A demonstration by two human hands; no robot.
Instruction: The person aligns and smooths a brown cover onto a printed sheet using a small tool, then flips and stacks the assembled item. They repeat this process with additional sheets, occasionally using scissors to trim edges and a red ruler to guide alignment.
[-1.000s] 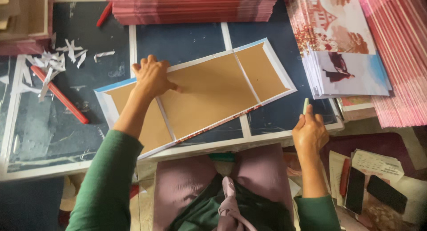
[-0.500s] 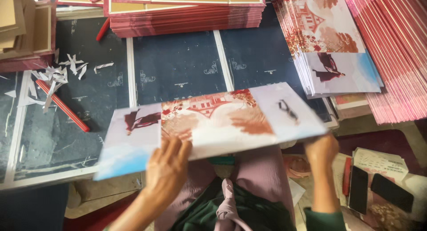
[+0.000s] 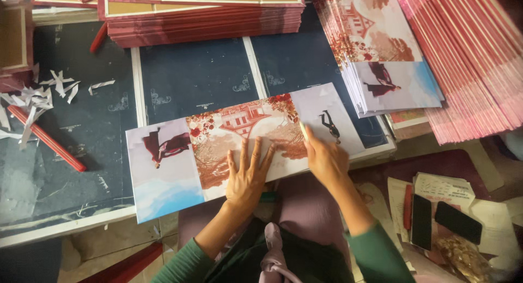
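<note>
A print-finishing workshop: stacks of red-edged boards (image 3: 201,13) and printed sheets (image 3: 381,59) pile up beyond the hands, paper scraps (image 3: 49,89) litter the dark counter (image 3: 190,76) to their left.

free: dark mat (image 3: 190,76) above printed cover (image 3: 239,147) | blocked: red stack (image 3: 201,13) far side, fanned sheets (image 3: 381,59) right

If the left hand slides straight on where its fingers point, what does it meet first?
Probably the bare dark mat past the printed sheet that the left hand presses; farther on, the red-edged board stack.
</note>
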